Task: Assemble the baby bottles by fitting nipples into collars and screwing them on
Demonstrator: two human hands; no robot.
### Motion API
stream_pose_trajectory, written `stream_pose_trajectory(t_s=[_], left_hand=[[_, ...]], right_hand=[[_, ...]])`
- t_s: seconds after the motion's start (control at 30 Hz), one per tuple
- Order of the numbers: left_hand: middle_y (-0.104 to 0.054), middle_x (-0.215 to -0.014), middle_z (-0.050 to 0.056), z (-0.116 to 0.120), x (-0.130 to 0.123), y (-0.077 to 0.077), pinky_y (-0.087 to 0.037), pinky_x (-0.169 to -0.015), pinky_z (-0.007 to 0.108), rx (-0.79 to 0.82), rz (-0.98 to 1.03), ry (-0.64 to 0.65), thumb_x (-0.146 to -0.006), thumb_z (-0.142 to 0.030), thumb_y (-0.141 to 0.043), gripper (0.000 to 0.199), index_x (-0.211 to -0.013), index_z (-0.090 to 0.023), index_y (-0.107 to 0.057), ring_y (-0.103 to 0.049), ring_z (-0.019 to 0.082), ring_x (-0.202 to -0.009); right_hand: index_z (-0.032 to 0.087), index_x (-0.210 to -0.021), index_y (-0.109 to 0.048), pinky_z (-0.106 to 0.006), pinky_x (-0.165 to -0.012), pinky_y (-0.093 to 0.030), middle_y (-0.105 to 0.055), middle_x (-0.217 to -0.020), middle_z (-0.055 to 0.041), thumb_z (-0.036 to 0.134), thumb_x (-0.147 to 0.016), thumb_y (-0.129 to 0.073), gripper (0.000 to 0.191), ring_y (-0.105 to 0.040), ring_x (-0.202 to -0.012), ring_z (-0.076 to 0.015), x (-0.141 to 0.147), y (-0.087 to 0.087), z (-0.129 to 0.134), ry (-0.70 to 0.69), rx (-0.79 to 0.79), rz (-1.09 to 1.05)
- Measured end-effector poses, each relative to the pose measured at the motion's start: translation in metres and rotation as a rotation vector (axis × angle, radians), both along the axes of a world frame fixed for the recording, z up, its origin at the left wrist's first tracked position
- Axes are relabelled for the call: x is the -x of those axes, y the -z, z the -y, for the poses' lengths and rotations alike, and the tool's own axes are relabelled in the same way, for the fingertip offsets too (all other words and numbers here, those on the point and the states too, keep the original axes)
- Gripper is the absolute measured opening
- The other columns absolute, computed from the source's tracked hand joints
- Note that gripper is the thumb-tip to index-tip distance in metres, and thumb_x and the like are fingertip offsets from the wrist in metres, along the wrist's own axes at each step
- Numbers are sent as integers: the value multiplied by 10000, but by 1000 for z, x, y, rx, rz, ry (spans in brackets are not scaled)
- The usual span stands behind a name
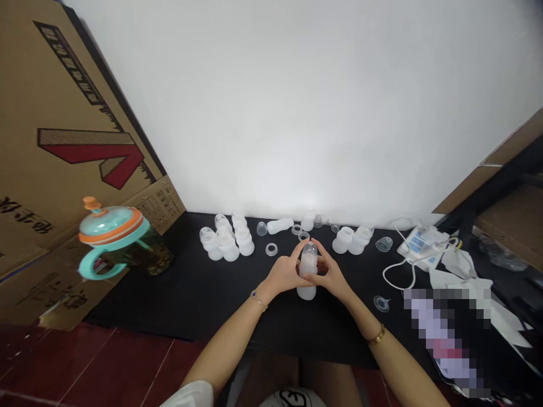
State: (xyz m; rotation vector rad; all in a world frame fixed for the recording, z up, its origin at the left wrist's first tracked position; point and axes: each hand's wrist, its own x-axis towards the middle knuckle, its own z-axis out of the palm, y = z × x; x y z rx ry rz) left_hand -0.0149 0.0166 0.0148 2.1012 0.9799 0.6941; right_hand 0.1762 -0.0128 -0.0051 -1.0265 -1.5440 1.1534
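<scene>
Between my two hands a whitish bottle with a clear cap (309, 264) stands upright near the middle of the black table. My left hand (286, 272) wraps its left side, and my right hand (330, 277) wraps its right side, with fingertips of both hands close to the cap. Several capped white bottles (228, 247) stand together on the left. Beyond my hands are white rings (297, 229), a bottle lying on its side (280, 225) and a loose clear cap (262, 228). To the right are an uncapped bottle (343, 240) and a capped one (360, 239).
A large jug (146, 249) with a teal and orange lid stands at the left by a cardboard box (63, 141). On the right are a clear cap (384, 243), a clear disc-like part (381, 303), a power strip (424, 249) with white cables, papers and a blurred-out object.
</scene>
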Motion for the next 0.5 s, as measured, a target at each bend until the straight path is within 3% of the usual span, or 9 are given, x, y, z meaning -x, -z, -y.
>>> stream_pose_trajectory(t_s=[0.5], left_hand=[[-630,-614,-80,0,0,-2,-377,-550,230,7,-5,-5,-659,-321,-809,1102,-1584,-263,-214,-612,182,-542]], right_hand=[[311,-1602,-246,-405,-761,-560,-749,-1003,-42,362,-755,-838,1034,-700,-861,-279,0,1,0,5,-9,6]])
